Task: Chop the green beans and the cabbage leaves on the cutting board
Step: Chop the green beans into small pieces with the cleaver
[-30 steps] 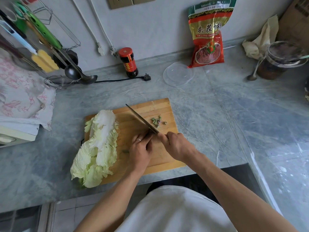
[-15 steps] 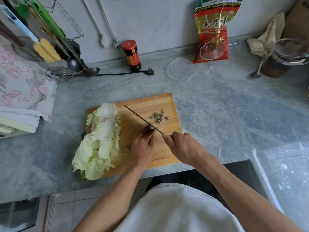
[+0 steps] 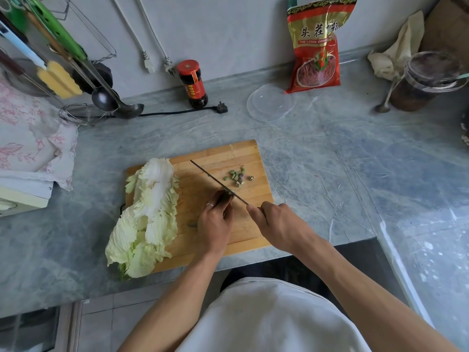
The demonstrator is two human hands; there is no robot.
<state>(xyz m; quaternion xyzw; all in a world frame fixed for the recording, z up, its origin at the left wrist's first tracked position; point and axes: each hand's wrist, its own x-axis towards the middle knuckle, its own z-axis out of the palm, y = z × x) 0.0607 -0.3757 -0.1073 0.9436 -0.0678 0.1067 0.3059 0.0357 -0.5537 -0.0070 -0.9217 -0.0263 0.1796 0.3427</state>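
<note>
A wooden cutting board [image 3: 243,153] lies on the grey marble counter. Pale cabbage leaves [image 3: 149,217] cover its left side and hang over the front edge. Several chopped green bean pieces [image 3: 237,177] sit on the right part of the board. My right hand [image 3: 276,224] grips the handle of a knife [image 3: 215,181], whose blade runs diagonally up-left across the board. My left hand [image 3: 215,222] presses down on the green beans just left of the blade; the beans are almost wholly hidden under the fingers, with one end poking out at the wrist side [image 3: 192,224].
Behind the board stand a dark sauce bottle [image 3: 193,83], a black plug and cord [image 3: 220,109], a clear plastic lid [image 3: 271,102] and a red food bag [image 3: 314,44]. A jar with a spoon [image 3: 426,80] sits far right. Ladles and a strainer [image 3: 101,102] hang at left, above a floral cloth [image 3: 30,138].
The pile of cut bean pieces to the right of the blade has grown. The view has tilted, so the board sits higher in frame. Both hands keep their grips.
</note>
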